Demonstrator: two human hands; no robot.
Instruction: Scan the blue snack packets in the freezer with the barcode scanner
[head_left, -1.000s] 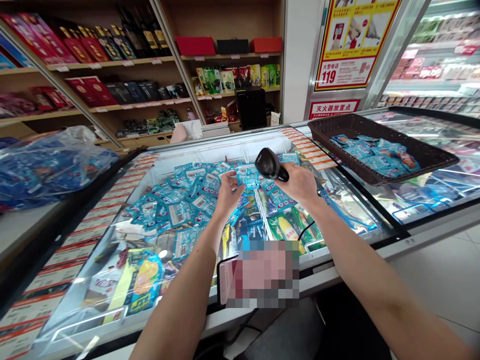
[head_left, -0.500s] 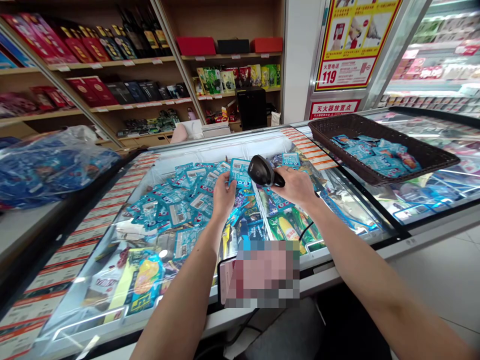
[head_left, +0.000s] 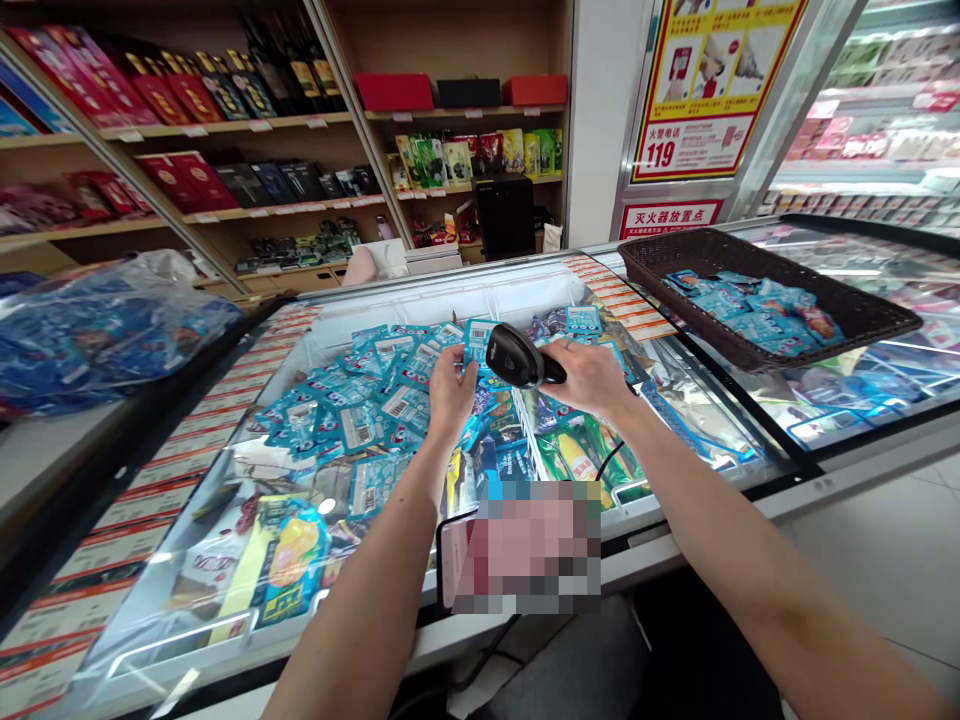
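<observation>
In the head view, a person stretches both bare arms forward over a display freezer [head_left: 420, 298], the left forearm [head_left: 375, 560] angling up from the lower left, the right forearm [head_left: 727, 510] slanting in from the lower right. The left hand [head_left: 453, 393], thumb uppermost, pinches the edge of a light-blue packet [head_left: 478, 340], raised with its barcode showing above a heap of similar packets [head_left: 367, 400]. The right hand [head_left: 589, 375], its back turned up, is wrapped around the handle of a black barcode scanner [head_left: 513, 357], whose head points left and partly covers the packet; whether the two touch cannot be told. A brown woven basket [head_left: 637, 262] of blue packets sits at right.
</observation>
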